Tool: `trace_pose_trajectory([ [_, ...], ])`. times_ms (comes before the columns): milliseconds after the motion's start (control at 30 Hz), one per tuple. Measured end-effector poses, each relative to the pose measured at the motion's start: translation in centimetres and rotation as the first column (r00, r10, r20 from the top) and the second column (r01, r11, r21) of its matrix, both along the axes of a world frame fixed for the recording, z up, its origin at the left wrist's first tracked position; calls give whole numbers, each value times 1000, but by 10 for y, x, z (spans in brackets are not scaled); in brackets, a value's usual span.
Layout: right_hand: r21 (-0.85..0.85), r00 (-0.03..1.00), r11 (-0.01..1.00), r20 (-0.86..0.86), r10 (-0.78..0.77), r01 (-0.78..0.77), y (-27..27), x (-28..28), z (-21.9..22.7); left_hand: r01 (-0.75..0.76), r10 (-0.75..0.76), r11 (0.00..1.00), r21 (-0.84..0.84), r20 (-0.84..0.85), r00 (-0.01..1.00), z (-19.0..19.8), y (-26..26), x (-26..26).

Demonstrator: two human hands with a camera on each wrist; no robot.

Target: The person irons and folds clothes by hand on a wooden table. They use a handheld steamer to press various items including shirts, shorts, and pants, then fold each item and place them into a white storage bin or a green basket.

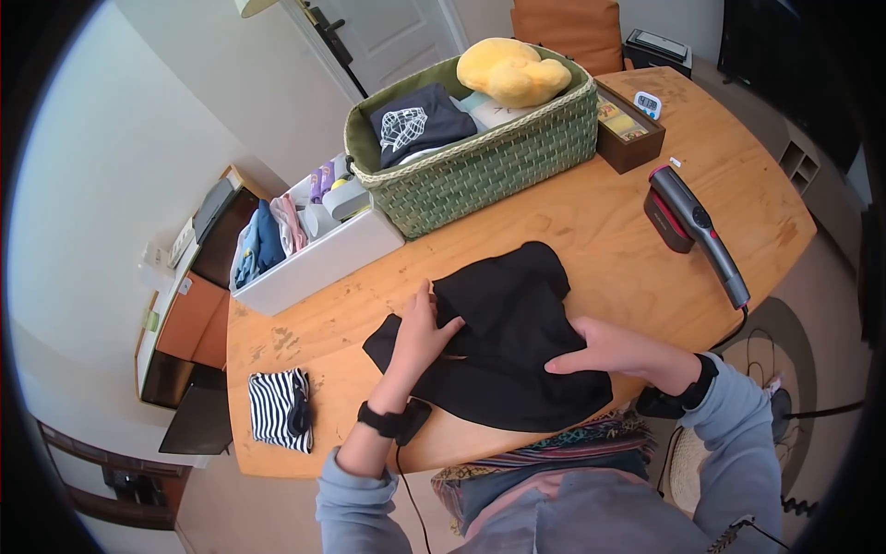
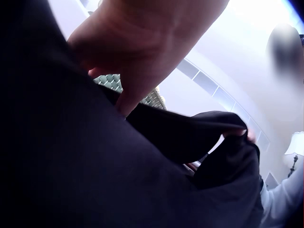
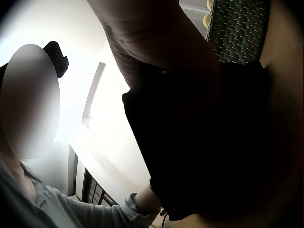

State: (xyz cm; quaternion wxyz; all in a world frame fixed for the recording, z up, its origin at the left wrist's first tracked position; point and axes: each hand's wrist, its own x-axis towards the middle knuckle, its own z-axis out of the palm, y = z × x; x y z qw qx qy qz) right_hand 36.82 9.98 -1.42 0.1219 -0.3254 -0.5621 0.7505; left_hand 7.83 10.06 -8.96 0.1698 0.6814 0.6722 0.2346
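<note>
A black garment lies loosely folded and creased on the wooden table, in front of the person. At its left side the left hand grips the fabric, thumb towards the middle and fingers at the edge; in the left wrist view, the thumb of that hand meets the dark cloth. The right hand holds the garment's right side, thumb on top and fingers hidden beneath the fabric. Dark cloth covers much of the right wrist view, below the right hand, whose fingers are lost in shadow.
Behind the garment stand a green woven basket of clothes with a yellow plush and a white bin. A striped folded cloth lies at left. At right are a corded grey and red appliance and a brown box.
</note>
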Motion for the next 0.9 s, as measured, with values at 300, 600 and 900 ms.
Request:
trace_pose_trajectory([
  [300, -102, 911, 984, -375, -174, 146, 37, 49, 8, 32, 128, 978, -208, 707, 696, 24, -16, 5],
  [600, 726, 922, 648, 47, -383, 232, 45, 72, 54, -247, 74, 936, 251, 544, 836, 91, -67, -68],
  [900, 837, 843, 519, 398, -361, -173, 65, 82, 89, -39, 426, 748, 662, -434, 794, 159, -118, -102],
])
